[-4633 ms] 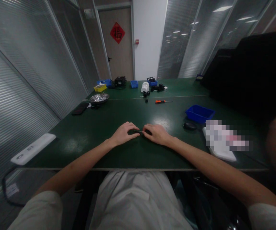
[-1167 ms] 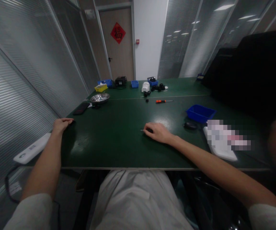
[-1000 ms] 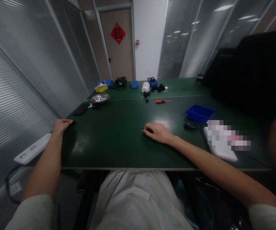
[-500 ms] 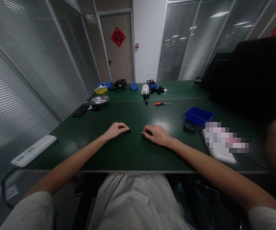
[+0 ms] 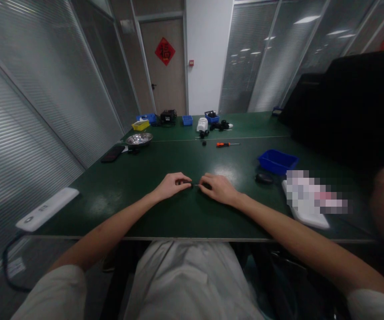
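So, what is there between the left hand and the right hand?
In the head view, a thin light rod shows between the left hand and the right hand.

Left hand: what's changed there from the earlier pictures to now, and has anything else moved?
About a second ago the left hand was by the table's left edge. It has since moved right, its fingers now holding a small dark piece near the thin metal pin in the right hand. The right hand, orange screwdriver and blue tray stayed put.
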Motion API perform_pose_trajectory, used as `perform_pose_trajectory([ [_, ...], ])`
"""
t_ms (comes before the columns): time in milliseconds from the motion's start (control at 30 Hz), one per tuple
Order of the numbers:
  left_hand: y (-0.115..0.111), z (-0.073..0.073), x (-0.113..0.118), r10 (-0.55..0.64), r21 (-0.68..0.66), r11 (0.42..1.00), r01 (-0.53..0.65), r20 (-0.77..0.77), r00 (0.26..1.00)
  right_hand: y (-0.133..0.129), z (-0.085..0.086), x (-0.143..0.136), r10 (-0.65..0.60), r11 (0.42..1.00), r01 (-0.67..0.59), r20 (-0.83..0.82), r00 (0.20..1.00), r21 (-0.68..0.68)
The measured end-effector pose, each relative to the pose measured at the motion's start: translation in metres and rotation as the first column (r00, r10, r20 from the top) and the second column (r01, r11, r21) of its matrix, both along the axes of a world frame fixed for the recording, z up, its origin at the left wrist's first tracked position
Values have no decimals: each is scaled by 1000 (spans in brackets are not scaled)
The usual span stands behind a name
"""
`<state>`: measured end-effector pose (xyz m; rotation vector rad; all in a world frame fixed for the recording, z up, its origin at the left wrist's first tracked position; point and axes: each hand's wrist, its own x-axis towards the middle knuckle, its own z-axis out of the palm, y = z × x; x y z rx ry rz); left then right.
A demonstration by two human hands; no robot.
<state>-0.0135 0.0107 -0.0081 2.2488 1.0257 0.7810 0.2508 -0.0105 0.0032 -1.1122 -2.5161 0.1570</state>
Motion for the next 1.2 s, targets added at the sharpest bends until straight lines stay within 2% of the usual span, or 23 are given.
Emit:
perform_pose_trajectory([
  [167, -7, 5, 2, -42, 63, 997, 43, -23, 999, -2, 1, -2, 3, 1000, -3, 21, 1000, 12],
  [433, -9, 7, 2, -78, 50, 996, 79, -12, 997, -2, 0, -3, -6, 1000, 5, 24, 1000, 16],
  [833, -11, 7, 4, -47, 6, 999, 47, 96, 994, -4, -1, -2, 47, 999, -47, -91, 995, 10],
  [1067, -12, 7, 6, -60, 20, 998, 59, 14, 998, -6, -1, -6, 38, 999, -38, 19, 999, 25],
  [1200, -14, 7, 9, -83, 15, 996, 83, 33, 996, -9, -2, -9, 34, 999, -35, 29, 999, 29],
])
